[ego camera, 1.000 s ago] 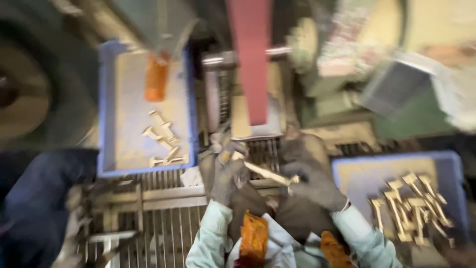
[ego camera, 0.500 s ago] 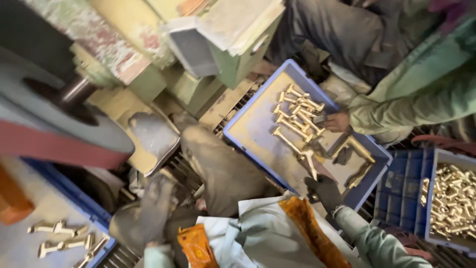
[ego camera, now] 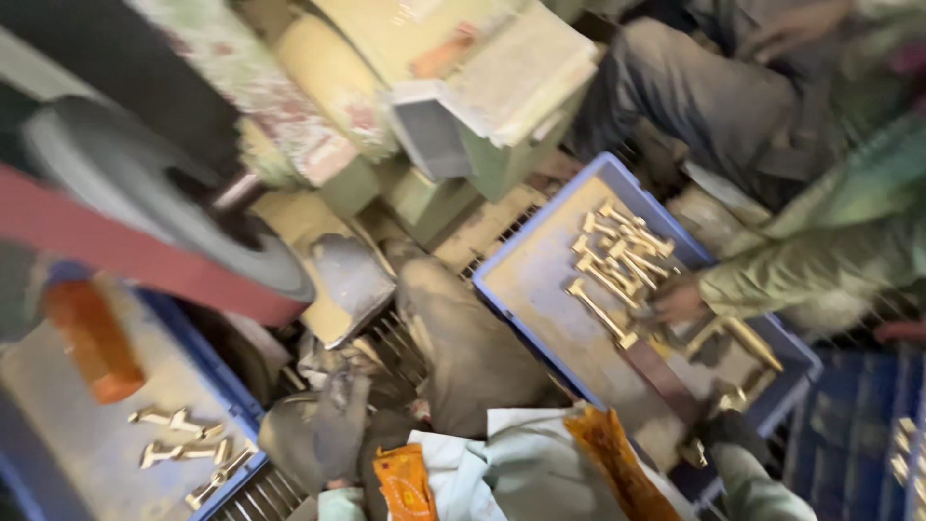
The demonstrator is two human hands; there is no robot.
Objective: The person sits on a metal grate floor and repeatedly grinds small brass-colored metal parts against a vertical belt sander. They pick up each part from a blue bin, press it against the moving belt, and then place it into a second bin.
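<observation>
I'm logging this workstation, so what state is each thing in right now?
Left hand: gloved, empty, hanging by the left tray's corner.
Right hand: gloved, at the right tray's near edge; grip blurred.
Left tray: a few brass parts lying flat.
Right tray: brass parts piled at its far end.
Co-worker's hand: resting on those parts.
Belt wheel: motion not readable.

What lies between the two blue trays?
In the head view, a dusty grey knee lies between the left tray and right tray.
</observation>
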